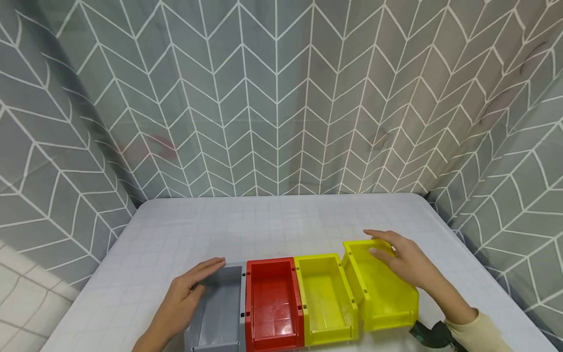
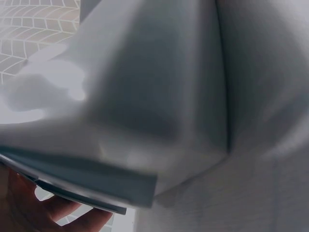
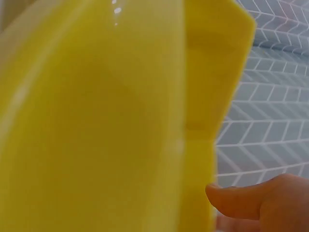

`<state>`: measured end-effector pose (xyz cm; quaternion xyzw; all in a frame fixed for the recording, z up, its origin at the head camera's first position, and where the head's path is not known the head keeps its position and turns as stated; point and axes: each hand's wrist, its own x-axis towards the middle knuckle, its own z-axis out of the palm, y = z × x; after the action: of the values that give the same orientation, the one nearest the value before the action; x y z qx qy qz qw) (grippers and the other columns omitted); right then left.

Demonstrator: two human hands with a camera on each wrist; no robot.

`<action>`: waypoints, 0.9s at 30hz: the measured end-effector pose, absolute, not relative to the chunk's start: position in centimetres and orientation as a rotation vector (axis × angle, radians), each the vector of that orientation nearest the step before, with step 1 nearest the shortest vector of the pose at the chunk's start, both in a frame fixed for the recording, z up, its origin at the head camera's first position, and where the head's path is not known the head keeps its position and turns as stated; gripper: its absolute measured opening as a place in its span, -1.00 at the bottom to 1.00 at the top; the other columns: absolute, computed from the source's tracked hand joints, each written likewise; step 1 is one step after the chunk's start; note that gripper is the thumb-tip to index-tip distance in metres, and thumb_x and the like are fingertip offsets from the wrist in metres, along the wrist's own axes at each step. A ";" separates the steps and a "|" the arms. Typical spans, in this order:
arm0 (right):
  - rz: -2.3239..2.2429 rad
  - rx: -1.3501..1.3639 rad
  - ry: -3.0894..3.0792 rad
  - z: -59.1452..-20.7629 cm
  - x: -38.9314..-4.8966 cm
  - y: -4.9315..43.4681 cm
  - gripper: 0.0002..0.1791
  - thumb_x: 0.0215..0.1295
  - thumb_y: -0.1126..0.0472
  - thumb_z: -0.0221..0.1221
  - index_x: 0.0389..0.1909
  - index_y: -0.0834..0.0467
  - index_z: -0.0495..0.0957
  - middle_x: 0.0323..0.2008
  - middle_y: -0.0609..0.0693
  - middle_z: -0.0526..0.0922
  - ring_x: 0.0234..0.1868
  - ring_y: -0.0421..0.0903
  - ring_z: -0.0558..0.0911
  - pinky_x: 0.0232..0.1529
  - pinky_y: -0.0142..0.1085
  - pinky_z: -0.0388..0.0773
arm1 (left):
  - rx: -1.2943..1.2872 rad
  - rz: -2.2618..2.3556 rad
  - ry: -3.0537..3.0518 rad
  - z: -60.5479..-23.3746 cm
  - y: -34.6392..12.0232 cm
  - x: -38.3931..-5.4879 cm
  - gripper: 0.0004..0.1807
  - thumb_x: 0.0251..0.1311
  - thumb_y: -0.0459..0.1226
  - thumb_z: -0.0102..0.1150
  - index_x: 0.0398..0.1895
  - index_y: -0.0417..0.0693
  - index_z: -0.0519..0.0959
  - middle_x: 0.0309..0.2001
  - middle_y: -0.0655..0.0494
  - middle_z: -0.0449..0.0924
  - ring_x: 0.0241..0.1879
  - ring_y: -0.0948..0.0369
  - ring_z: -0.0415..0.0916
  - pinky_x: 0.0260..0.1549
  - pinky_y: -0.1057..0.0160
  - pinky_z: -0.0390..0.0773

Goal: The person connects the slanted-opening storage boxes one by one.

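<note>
My left hand (image 1: 178, 298) rests at the far left edge of a grey storage bin (image 1: 222, 305), fingers mostly straight. The left wrist view shows fingers (image 2: 60, 208) beside the bin's rim. A red bin (image 1: 272, 303) and a yellow bin (image 1: 325, 293) stand side by side to its right. With my right hand (image 1: 406, 259) I hold a second yellow bin (image 1: 387, 288) by its right wall, the thumb over the inside. This bin sits askew and looks slightly raised beside the first yellow one. In the right wrist view the thumb (image 3: 241, 200) touches its edge.
The bins are along the near side of a white table (image 1: 272, 220). A dark object (image 1: 433, 336), partly hidden, lies by the right sleeve. Grey patterned curtains (image 1: 277, 98) enclose the back and sides.
</note>
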<state>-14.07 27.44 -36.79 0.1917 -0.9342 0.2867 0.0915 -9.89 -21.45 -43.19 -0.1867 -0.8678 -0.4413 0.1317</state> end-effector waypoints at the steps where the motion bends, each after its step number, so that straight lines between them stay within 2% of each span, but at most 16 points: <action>1: 0.820 0.579 -2.766 -36.4 -13.8 27.4 -0.50 0.47 0.27 0.25 0.39 0.22 0.50 0.26 0.28 0.55 0.25 0.37 0.51 0.08 0.30 0.52 | -0.539 -1.286 -2.520 -43.3 -21.4 -9.9 -0.14 0.08 -0.74 -0.09 0.34 0.18 0.63 0.32 0.21 0.55 0.36 0.10 0.43 0.18 0.57 0.27; 4: 0.740 0.587 -2.706 -35.4 -12.5 27.3 -0.42 0.45 0.33 0.25 0.45 0.23 0.41 0.30 0.31 0.48 0.28 0.39 0.46 0.09 0.35 0.48 | -0.534 -1.291 -2.530 -43.4 -21.4 -9.8 -0.15 0.09 -0.74 -0.09 0.33 0.17 0.63 0.32 0.20 0.55 0.36 0.10 0.43 0.18 0.57 0.28; 7: 0.698 0.616 -2.628 -34.7 -11.0 26.3 -0.38 0.41 0.39 0.26 0.46 0.19 0.40 0.33 0.24 0.48 0.31 0.33 0.46 0.14 0.36 0.43 | -0.521 -1.292 -2.542 -43.4 -21.3 -9.8 -0.16 0.09 -0.73 -0.09 0.32 0.18 0.64 0.32 0.20 0.55 0.35 0.10 0.44 0.18 0.56 0.29; 11: 0.686 0.649 -2.649 -34.9 -9.3 24.0 -0.39 0.47 0.18 0.28 0.48 0.15 0.40 0.42 0.19 0.42 0.37 0.29 0.43 0.16 0.35 0.42 | -0.506 -1.291 -2.544 -43.3 -21.3 -9.7 -0.16 0.10 -0.72 -0.09 0.32 0.19 0.64 0.32 0.22 0.55 0.35 0.11 0.44 0.18 0.55 0.30; 17: 0.641 0.569 -2.779 -37.0 -8.7 21.4 -0.19 0.44 -0.16 0.25 0.50 0.28 0.36 0.56 0.17 0.20 0.55 0.26 0.15 0.34 0.34 0.23 | -0.528 -1.290 -2.525 -43.3 -21.3 -9.8 -0.15 0.10 -0.74 -0.09 0.33 0.18 0.63 0.33 0.19 0.54 0.36 0.10 0.43 0.18 0.56 0.29; 20: 0.618 0.579 -2.766 -38.3 -8.7 20.6 -0.06 0.40 -0.20 0.27 0.56 0.33 0.23 0.61 0.18 0.08 0.59 0.26 0.02 0.41 0.30 0.13 | -0.521 -1.279 -2.527 -43.3 -21.3 -9.8 -0.15 0.11 -0.73 -0.08 0.33 0.20 0.63 0.32 0.20 0.55 0.36 0.10 0.43 0.18 0.57 0.29; 23: 0.619 0.580 -2.745 -39.5 -8.6 20.1 0.02 0.40 -0.20 0.27 0.61 0.32 0.08 0.65 0.13 -0.06 0.62 0.22 -0.09 0.50 0.18 -0.02 | -0.513 -1.276 -2.533 -43.3 -21.4 -9.8 -0.15 0.12 -0.73 -0.08 0.33 0.22 0.63 0.32 0.22 0.54 0.36 0.11 0.43 0.18 0.56 0.29; 27: 0.598 0.574 -2.713 -40.3 -8.6 19.9 0.03 0.39 -0.16 0.28 0.63 0.31 0.04 0.67 0.07 -0.11 0.63 0.18 -0.13 0.55 0.07 -0.14 | -0.508 -1.268 -2.538 -43.3 -21.5 -9.7 -0.16 0.12 -0.73 -0.09 0.33 0.21 0.63 0.32 0.22 0.54 0.36 0.10 0.43 0.18 0.57 0.28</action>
<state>-8.61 19.86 -40.26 0.2000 -0.9452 0.2084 0.1520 -9.72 -21.51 -43.29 -0.1748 -0.8731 -0.4362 0.1296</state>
